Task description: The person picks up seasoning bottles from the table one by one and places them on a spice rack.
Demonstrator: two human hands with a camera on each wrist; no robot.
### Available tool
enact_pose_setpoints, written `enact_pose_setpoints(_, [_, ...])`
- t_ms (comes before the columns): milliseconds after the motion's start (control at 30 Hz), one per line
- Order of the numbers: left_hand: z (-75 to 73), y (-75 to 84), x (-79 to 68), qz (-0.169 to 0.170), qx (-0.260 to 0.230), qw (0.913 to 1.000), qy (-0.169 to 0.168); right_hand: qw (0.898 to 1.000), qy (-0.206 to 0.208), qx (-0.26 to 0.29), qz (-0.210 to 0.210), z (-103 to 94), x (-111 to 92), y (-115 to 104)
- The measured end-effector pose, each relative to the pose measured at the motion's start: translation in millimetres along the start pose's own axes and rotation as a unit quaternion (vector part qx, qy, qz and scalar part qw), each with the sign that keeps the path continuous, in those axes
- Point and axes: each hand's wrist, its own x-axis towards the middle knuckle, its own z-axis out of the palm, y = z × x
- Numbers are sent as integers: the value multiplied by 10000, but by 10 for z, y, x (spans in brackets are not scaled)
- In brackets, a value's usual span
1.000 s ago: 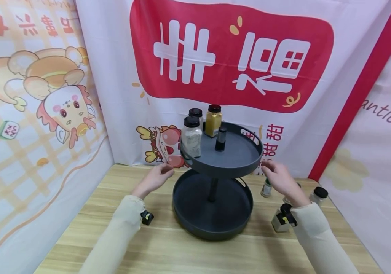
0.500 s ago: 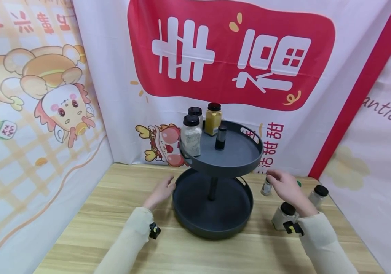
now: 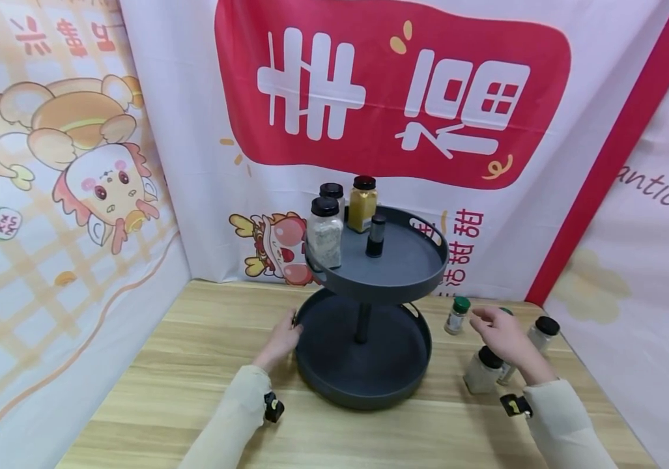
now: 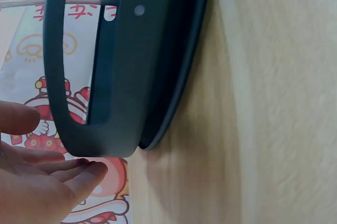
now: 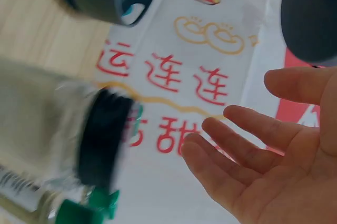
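A dark grey two-tier round stand has its lower tray (image 3: 363, 374) on the table and its upper tray (image 3: 410, 267) above. My left hand (image 3: 278, 342) is at the lower tray's left rim, thumb and fingers spread apart; in the left wrist view the hand (image 4: 42, 182) is beside the slotted handle (image 4: 131, 77). I cannot tell whether it touches. My right hand (image 3: 507, 339) hovers with loosely bent fingers over several jars, holding nothing. Beneath it stand a black-capped jar (image 3: 481, 376) and a black-capped jar (image 3: 541, 335). A green-capped small bottle (image 3: 456, 318) is left of its fingertips.
On the upper tray are a black-capped jar of pale contents (image 3: 325, 241), a yellow jar (image 3: 362, 210), another black-capped jar (image 3: 333, 191) behind, and a short dark cylinder (image 3: 376, 238). Printed cloths (image 3: 193, 163) hang behind and at both sides of the wooden table (image 3: 205, 339).
Both hands have come down from beside the upper tray. The left moved right to the lower tray's rim; the right moved right, uncovering the green-capped bottle. The stand has not visibly moved.
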Motion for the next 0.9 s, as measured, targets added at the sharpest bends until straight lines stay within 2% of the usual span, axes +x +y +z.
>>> enact_pose_setpoints(33, [9,-1,-8,88,-18,10000,38,10000,21,-54,-2,10,-7,38])
enact_pose_setpoints(133, [39,4,-18,-3,-65,9999,92,9998,89,-181,-3,49,-19,158])
enact_pose_setpoints(200, [62,-2,-5,-190,-185,9996,121,9996,132,-262,28,80,-26,230])
enact_pose_setpoints(500, [81,-77,25,-381,-545,9977,136,9974,337,-471,429,245,-86,395])
enact_pose_setpoints(633, [84,-96,21,-448,-673,9966,175,9964,470,-586,385,321,-74,463])
enact_pose_setpoints(900, [75,-82,-11,-571,-448,9970,251,9953,648,-697,196,416,-79,511])
